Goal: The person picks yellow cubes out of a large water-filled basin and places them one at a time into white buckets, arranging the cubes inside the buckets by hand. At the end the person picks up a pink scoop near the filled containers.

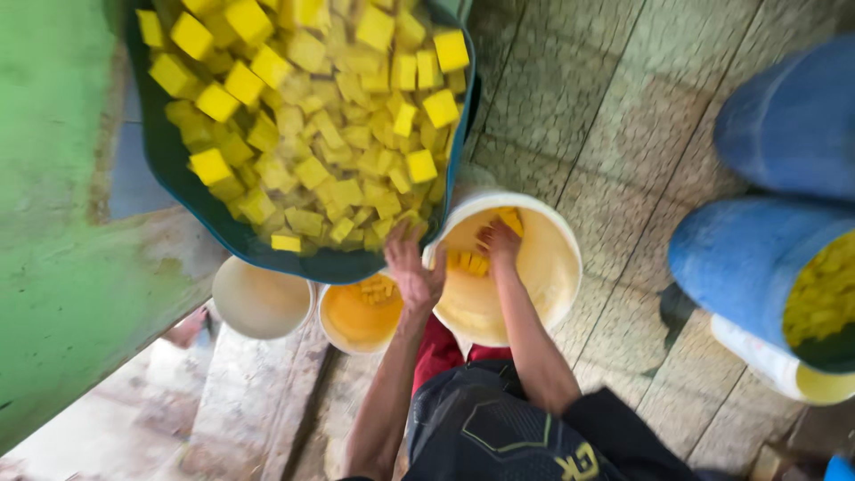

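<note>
We observe the left hand (pixel 411 267) with fingers spread open, reaching over the rim of the dark green tub (pixel 178 169), fingertips among the nearest yellow cubes (pixel 312 134). The right hand (pixel 499 242) is inside the large white bucket (pixel 561 258), fingers curled over several cubes; whether it grips them we cannot tell. We judge the cubes light, firm-edged, possibly slick and crumbly; take them by flat faces, several per scoop. Just left of the left wrist stand a small orange-stained bucket (pixel 343 325) and an empty white one (pixel 258 298). Tiled floor (pixel 606 116) beyond the right hand offers room.
</note>
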`<move>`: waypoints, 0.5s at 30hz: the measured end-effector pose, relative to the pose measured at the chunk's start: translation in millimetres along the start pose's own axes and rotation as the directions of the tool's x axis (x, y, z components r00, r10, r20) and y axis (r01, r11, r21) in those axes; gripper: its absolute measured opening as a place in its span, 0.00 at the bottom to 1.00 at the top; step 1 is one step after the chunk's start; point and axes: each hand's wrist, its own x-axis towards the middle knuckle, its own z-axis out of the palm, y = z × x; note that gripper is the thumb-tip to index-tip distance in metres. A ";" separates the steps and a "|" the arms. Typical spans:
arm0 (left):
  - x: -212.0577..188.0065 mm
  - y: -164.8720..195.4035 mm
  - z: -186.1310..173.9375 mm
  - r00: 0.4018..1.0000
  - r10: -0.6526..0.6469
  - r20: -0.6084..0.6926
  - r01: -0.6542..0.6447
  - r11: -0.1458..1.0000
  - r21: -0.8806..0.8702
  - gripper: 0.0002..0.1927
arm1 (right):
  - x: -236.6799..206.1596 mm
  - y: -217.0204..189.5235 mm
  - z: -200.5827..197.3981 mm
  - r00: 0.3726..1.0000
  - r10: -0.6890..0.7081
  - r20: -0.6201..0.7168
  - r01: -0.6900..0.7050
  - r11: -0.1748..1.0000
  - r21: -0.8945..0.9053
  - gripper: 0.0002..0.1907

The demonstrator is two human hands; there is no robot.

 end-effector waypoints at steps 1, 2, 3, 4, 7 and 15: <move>4.7 -4.2 -0.2 0.998 -0.051 -0.030 0.050 0.997 -0.055 0.30 | -15.9 -10.5 -1.8 0.989 -0.150 -0.018 0.151 0.986 0.069 0.20; 11.7 -7.9 1.7 0.992 -0.128 -0.011 0.128 0.990 0.054 0.32 | -30.8 -20.9 -0.8 0.935 -0.350 0.052 0.350 0.937 0.015 0.20; 18.8 -19.1 -3.8 0.977 -0.214 0.004 0.210 0.963 0.166 0.34 | -44.5 -30.2 5.5 0.843 -0.521 0.135 0.528 0.849 -0.024 0.19; 24.8 -15.3 6.7 0.950 -0.312 0.023 0.293 0.913 0.285 0.37 | -52.6 -42.0 15.3 0.726 -0.650 0.225 0.675 0.736 -0.052 0.19; 59.6 -16.6 10.0 0.856 -0.397 0.332 0.371 0.918 0.142 0.36 | -65.9 -67.1 71.7 0.434 -0.679 0.592 0.892 0.233 -0.387 0.22; 106.2 -17.8 -7.8 0.714 -0.503 0.488 0.575 0.818 0.002 0.25 | -66.6 -74.0 164.3 0.398 -0.349 0.849 0.543 -0.656 -0.524 0.24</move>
